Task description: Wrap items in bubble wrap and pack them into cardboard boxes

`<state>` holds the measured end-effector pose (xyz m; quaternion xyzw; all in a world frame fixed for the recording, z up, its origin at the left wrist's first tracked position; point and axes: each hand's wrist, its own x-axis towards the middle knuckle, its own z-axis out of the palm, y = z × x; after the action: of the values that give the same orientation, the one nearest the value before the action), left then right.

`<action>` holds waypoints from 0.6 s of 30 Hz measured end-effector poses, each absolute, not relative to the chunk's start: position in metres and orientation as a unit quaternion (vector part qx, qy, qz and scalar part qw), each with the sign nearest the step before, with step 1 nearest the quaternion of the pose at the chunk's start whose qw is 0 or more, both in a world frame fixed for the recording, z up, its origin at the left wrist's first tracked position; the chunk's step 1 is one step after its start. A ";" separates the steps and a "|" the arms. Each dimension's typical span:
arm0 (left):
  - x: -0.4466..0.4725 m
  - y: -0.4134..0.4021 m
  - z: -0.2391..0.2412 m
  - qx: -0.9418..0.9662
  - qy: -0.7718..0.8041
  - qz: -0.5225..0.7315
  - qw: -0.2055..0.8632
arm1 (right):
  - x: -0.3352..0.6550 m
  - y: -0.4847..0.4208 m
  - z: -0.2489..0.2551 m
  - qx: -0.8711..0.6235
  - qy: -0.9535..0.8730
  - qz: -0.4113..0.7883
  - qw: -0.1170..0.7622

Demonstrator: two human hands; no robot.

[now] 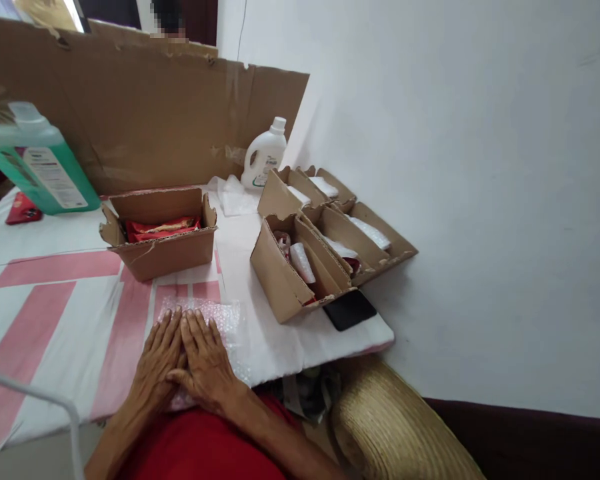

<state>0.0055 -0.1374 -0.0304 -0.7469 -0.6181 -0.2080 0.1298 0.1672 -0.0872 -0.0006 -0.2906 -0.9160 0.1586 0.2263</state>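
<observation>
My left hand [156, 363] and my right hand [206, 363] lie flat side by side, fingers stretched out, pressing down on a sheet of bubble wrap [227, 320] at the near edge of the table [70, 320]. Whether anything lies under the wrap is hidden by the hands. Just beyond them stands an open cardboard box [163, 250] holding red packets [163, 229].
To the right, several open cardboard boxes [285, 280] hold white wrapped items. A black phone [349, 309] lies at the table corner. A white bottle [264, 157] and a green jug [40, 167] stand before a cardboard backboard [145, 113]. A straw hat [395, 427] lies below.
</observation>
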 end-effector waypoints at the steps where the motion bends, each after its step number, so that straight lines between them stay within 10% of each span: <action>1: 0.003 -0.134 -0.038 -0.755 -0.613 -0.192 0.132 | 0.165 -0.084 -0.007 -0.291 -0.921 0.150 0.209; 10: 0.004 -0.140 -0.033 -0.729 -0.655 -0.165 0.113 | 0.257 -0.038 -0.025 -0.428 -0.888 0.118 0.119; 18: -0.027 -0.192 -0.002 -0.819 -0.558 -0.114 0.072 | 0.314 -0.066 -0.009 -0.239 -0.961 0.131 0.051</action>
<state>-0.0267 -0.1925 -0.0017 -0.8189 -0.5578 -0.1140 0.0725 0.3139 -0.0661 -0.0088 -0.2386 -0.9609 0.1311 0.0514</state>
